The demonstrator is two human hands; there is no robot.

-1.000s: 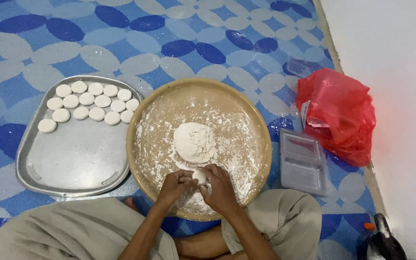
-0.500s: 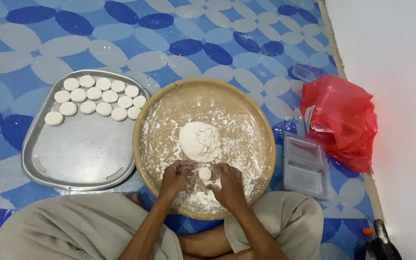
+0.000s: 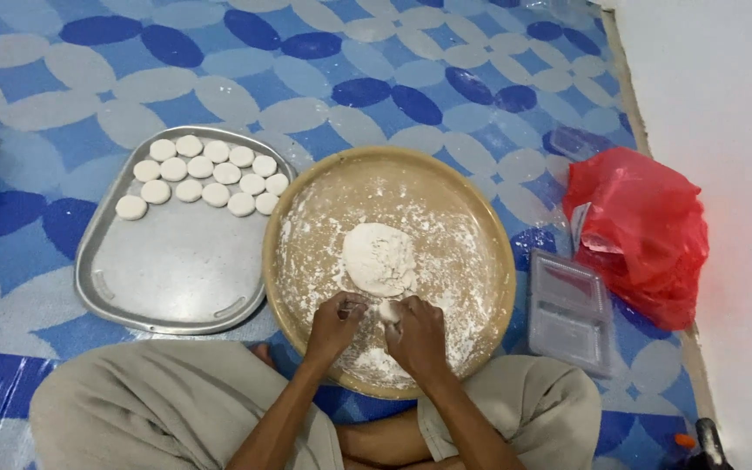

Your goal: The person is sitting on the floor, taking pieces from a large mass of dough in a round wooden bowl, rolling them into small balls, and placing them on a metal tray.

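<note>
Seen from above: a seated person shapes dough over a round tan tray [image 3: 491,228] dusted with flour.

(a) The left hand [image 3: 334,324] and the right hand [image 3: 417,335] meet over the near part of the tray. Both are curled narrow around one small piece of dough [image 3: 389,311], which is pinched between the fingertips of both. The work in hand appears to be forming this piece into a disc (its exact shape is partly hidden by the fingers).

(b) One large dough lump [image 3: 380,258] lies at the tray's centre, just beyond the hands and apart from the small piece.

(c) A metal tray [image 3: 176,278] touches the round tray's left edge. It carries seventeen finished white discs [image 3: 201,168] by my count, in three rows at its far end. Its near half is bare.

(d) Right of the round tray lie one clear plastic container [image 3: 567,322] and one red plastic bag [image 3: 641,235].

Judgement: the piece looks soft, so carrying it to the rows would call for a light, even hold that leaves no dent.
</note>
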